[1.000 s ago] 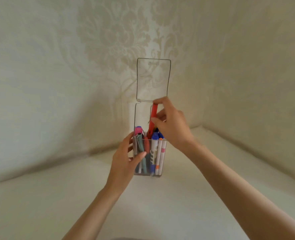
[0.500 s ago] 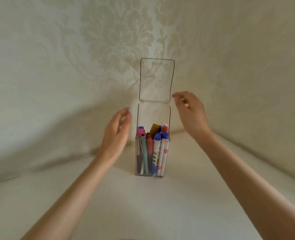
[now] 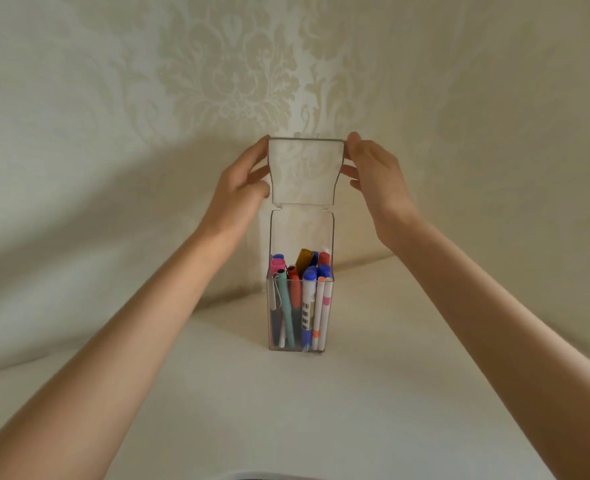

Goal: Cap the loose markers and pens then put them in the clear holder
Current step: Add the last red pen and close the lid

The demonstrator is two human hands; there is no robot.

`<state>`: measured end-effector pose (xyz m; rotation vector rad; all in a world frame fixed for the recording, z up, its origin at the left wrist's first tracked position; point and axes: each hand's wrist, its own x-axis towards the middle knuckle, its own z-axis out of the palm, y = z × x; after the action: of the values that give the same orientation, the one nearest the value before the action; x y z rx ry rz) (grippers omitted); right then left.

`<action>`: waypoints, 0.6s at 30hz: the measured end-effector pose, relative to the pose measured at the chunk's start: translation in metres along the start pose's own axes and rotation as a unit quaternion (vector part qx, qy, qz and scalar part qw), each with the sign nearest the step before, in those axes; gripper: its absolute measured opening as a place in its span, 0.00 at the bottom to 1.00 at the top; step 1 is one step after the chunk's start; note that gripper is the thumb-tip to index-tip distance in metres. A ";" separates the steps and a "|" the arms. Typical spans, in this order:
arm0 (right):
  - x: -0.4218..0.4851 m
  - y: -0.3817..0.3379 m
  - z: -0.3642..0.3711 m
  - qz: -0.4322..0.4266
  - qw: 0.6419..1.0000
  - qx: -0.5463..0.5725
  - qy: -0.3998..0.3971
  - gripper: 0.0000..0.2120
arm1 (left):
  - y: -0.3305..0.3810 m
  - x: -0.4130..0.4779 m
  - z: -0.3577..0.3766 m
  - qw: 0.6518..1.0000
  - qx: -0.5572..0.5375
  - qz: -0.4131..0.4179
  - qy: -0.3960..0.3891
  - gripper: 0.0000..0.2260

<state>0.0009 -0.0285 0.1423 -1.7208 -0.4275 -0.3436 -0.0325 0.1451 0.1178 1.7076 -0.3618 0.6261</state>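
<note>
The clear holder [image 3: 330, 317] stands upright on the white surface in the corner. Several capped markers and pens [image 3: 302, 296] stand inside it, among them pink, teal, red, blue and brown ones. Its hinged clear lid [image 3: 304, 171] is flipped up above the back wall. My left hand [image 3: 238, 188] holds the lid's left edge, fingertip at the top corner and thumb lower down. My right hand [image 3: 376, 178] holds the lid's right edge in the same way. No loose marker or cap shows on the surface.
Patterned cream walls [image 3: 217, 71] meet in a corner right behind the holder. The white surface [image 3: 321, 410] spreads out in front of and beside the holder. Both my forearms reach in from the bottom corners.
My right hand let the red marker drop into the holder and my left hand let go of the holder. Both hands then rose and took hold of the lid's side edges.
</note>
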 end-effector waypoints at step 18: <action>-0.126 0.114 0.033 0.015 0.997 -0.067 -0.040 0.32 | -0.087 -0.139 0.030 0.980 0.193 -0.047 -0.018 0.39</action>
<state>-0.0580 -0.0268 -0.0199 -1.8753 -0.4447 -0.2881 -0.0894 0.1234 -0.0371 2.0955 -0.1888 0.6247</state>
